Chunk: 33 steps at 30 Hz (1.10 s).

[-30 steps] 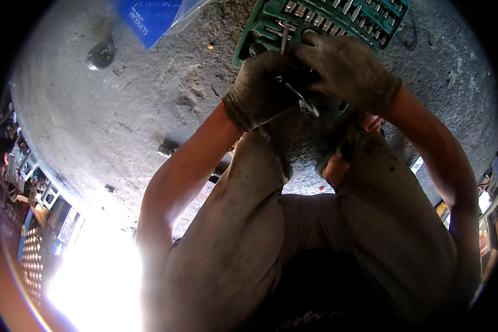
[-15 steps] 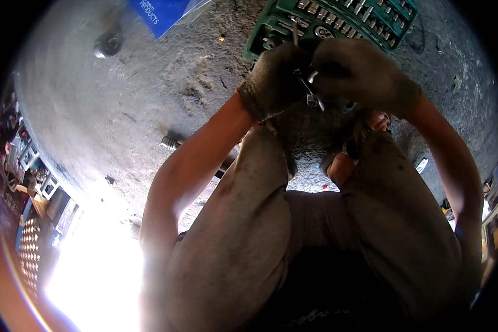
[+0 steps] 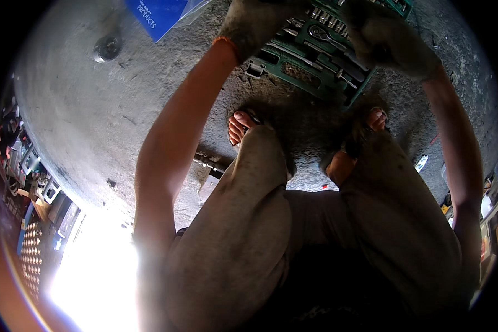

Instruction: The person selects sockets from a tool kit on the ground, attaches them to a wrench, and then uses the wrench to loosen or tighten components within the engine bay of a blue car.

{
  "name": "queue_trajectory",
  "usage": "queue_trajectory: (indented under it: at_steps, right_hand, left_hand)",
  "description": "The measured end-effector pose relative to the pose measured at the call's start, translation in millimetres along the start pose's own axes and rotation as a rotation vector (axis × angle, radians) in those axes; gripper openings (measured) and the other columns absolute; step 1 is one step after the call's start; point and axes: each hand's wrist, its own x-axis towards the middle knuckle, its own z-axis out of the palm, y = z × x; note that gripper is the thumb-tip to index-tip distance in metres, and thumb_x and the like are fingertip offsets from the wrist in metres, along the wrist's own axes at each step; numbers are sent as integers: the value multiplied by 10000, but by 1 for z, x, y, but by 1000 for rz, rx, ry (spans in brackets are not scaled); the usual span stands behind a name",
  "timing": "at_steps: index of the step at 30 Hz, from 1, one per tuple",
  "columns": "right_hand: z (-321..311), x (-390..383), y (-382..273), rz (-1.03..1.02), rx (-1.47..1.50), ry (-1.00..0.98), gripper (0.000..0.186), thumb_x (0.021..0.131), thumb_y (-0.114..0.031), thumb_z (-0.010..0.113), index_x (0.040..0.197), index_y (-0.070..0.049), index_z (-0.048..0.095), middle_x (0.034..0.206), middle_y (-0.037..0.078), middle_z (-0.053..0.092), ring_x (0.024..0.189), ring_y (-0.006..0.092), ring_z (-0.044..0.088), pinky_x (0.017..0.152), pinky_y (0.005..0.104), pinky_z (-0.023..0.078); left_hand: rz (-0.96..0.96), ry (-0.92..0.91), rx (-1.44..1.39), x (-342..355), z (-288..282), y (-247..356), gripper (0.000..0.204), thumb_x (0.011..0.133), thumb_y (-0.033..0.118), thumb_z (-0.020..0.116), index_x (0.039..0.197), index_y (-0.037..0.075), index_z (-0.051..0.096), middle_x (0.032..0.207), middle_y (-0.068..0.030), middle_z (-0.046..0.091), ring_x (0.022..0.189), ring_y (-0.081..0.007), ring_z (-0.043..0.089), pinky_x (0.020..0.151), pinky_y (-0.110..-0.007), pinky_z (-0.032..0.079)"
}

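A green socket-set case (image 3: 301, 77) lies open on the ground beyond my feet, with rows of metal sockets, a ratchet (image 3: 321, 34) and slim driver tools in its moulded slots. My left hand (image 3: 260, 23), in a dirty work glove, is over the case's left part at the top edge of the head view; its fingers are dark and partly cut off. Over the right side of the case is my gloved right hand (image 3: 395, 44), its fingers lost in shadow. Whether either hand holds anything does not show.
A round metal part (image 3: 107, 48) and a blue printed plastic package (image 3: 159, 15) lie on the rough grey ground at the left. Beside my left leg is a metal shaft-like piece (image 3: 207, 161). A small white item (image 3: 421, 164) lies right of my right leg.
My hands, together before over the case's near part with a small wrench-like tool between them, have moved apart and farther away. More of the case shows now; the wrench-like tool is no longer visible between them.
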Motion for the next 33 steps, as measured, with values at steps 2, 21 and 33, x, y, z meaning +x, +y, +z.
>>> queue_trajectory:
  at_steps: [2, 21, 33]
  right_hand:
    - [7, 17, 0, -9, -227, 192, 408, 901, -355, 703, 1055, 16, 629, 810, 197, 696, 746, 356, 698, 692, 500, 560]
    - [32, 107, 30, -172, -1268, 307, 220, 819, -265, 700, 878, -54, 701, 714, 148, 678, 694, 371, 697, 605, 490, 557]
    - [4, 78, 51, -502, -1146, 476, 290, 861, -308, 729, 1079, -125, 675, 712, 148, 659, 674, 373, 677, 619, 501, 540]
  left_hand:
    - [181, 99, 287, 17, -18, -10, 392, 950, 389, 738, 709, 101, 627, 670, -22, 585, 538, -118, 518, 470, -282, 406]
    - [-153, -189, -104, -39, -13, -38, 273, 1071, 237, 516, 1272, 139, 674, 847, 28, 584, 701, -50, 503, 603, -222, 441]
    - [16, -205, 17, -35, -9, -42, 459, 995, -4, 552, 1423, 161, 579, 905, -31, 651, 765, -108, 615, 660, -280, 535]
